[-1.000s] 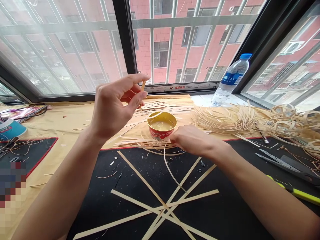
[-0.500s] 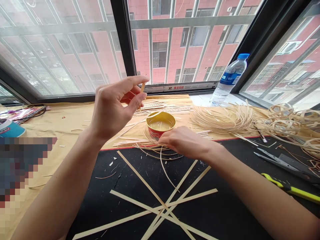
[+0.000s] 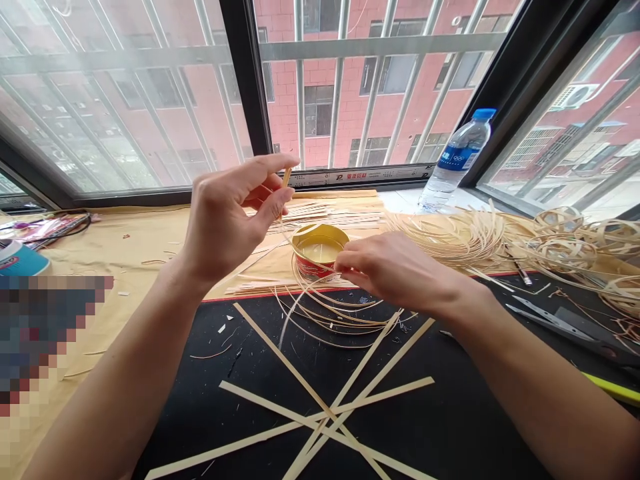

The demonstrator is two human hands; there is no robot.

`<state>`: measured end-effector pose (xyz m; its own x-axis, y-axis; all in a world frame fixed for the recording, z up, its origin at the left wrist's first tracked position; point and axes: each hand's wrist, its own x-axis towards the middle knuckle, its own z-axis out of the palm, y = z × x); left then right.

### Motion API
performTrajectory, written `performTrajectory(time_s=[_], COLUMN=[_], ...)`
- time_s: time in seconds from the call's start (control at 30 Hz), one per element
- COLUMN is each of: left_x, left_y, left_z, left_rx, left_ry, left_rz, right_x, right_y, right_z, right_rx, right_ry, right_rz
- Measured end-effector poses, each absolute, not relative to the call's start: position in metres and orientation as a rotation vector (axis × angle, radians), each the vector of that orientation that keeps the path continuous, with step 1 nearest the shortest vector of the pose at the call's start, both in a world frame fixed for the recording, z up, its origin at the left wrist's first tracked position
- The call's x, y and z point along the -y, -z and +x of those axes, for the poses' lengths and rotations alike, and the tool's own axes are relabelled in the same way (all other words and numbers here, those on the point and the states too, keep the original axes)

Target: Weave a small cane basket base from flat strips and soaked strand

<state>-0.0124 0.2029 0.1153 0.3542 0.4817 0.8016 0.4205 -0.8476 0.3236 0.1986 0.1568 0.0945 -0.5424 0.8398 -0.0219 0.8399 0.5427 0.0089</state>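
My left hand (image 3: 225, 217) is raised left of a small round tin, a short bamboo strip (image 3: 287, 177) pinched between thumb and finger. A thin strand runs down from it toward the tin (image 3: 310, 268), which is yellow inside, red outside and holds clear liquid. My right hand (image 3: 393, 270) is closed at the tin's right side, its fingertips on a thin bamboo strip, partly hidden by the fingers. Loops of thin strip (image 3: 345, 343) curve in front of the tin. Closer to me, several flat bamboo strips (image 3: 260, 437) lie crossed in a star on the black mat (image 3: 215, 407).
A coil of thin strips (image 3: 445, 237) and tangled strips (image 3: 565, 247) lie at right. Scissors (image 3: 550, 317) and a yellow-handled tool (image 3: 613, 388) rest on the mat. A water bottle (image 3: 453, 163) stands by the window. Flat strips (image 3: 330, 213) lie behind the tin.
My right hand has moved slightly right and up along the tin's side. The thin strip hanging below it has swung left, and more loops show. My left hand has barely moved.
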Motion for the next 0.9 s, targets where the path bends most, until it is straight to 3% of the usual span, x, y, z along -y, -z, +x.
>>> performTrajectory(time_s=[0.23, 0.5, 0.9], left_x=[-0.202, -0.208, -0.212], left_y=[-0.115, -0.113, -0.116], left_z=[-0.011, -0.011, -0.012], left_rx=[-0.876, -0.88, -0.91], left_ry=[-1.532, -1.54, -1.679], left_rz=[2.493, 2.394, 2.25], right_x=[-0.162, -0.168, -0.181], right_y=[-0.089, -0.102, -0.101], right_z=[0.206, 0.237, 0.257], right_rx=[-2.932, -2.826, -2.711], right_ry=[0.253, 1.368, 1.215], right_rz=[1.456, 1.518, 2.476])
